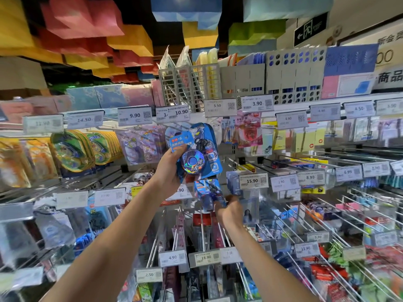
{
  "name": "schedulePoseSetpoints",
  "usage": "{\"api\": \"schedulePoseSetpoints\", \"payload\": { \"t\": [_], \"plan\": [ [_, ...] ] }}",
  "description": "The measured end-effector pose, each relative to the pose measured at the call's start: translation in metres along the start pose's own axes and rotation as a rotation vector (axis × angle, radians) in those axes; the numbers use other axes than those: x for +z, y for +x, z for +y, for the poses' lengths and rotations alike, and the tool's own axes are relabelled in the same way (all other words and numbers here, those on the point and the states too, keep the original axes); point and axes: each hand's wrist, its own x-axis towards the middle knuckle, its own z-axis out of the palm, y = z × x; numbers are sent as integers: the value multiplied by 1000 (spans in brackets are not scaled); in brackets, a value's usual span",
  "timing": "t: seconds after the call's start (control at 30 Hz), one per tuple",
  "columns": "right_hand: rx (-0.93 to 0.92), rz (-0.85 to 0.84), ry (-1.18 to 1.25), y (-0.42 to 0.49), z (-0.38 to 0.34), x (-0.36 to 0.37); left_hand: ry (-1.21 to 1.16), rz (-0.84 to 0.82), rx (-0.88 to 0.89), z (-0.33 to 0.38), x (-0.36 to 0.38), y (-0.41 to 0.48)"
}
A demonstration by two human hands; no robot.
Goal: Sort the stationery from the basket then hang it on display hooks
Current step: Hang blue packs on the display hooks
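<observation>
2 hands are raised at a wall of display hooks. The left hand [172, 168] has its grip closed on 1 blue blister pack [196, 153], thumb across the front label and fingers behind. The pack has a round holographic disc at its middle and is held upright just under the 10.90 price tag [180, 112]. More blue card of the same kind shows right behind it; I cannot tell how many.

The right hand [231, 209] is lower and to the right. Its grip is closed on the bottom end of 1 second blue pack [208, 191], which is blurred and tilted, its top just below the first pack.

The 10.90 tag and a 9.90 tag [134, 115] hang in front of the hook ends on the upper rail. To the left hangs a row of green round packs [72, 151], then purple sticker packs [139, 147]. To the right are 1 pink pack [248, 131] and yellow note pads [303, 138]. A 15.90 tag [253, 180] sits just right of the hands, and long bare wire hooks [305, 214] jut out on the lower right. Grey file holders [187, 88] stand on the top shelf.
</observation>
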Motion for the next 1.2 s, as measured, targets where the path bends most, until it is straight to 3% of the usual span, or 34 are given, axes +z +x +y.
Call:
{"api": "schedulePoseSetpoints", "payload": {
  "t": [0.1,0.23,0.33,0.4,0.6,0.87,1.07,1.2],
  "plan": [
    [-70,99,-27,-17,-2,-5,14,-5,6,-3,-4,1],
    [-356,205,227,-51,-39,-24,16,-32,18,-4,-7,0],
    [-546,216,402,-68,-66,-37,32,-53,43,-6,-9,-2],
    [-609,194,388,-73,-79,-43,48,-65,59,-8,-10,-3],
    [-528,70,242,-71,-108,-45,74,-62,157,-17,-9,-6],
    [-475,-4,373,-75,-99,-53,76,16,202,-28,-9,-13],
    [-441,-71,311,-92,-54,-62,2,42,150,-22,-12,-4],
    [-290,-128,217,-98,-6,-60,-23,87,115,-16,-11,0]
  ]
}}
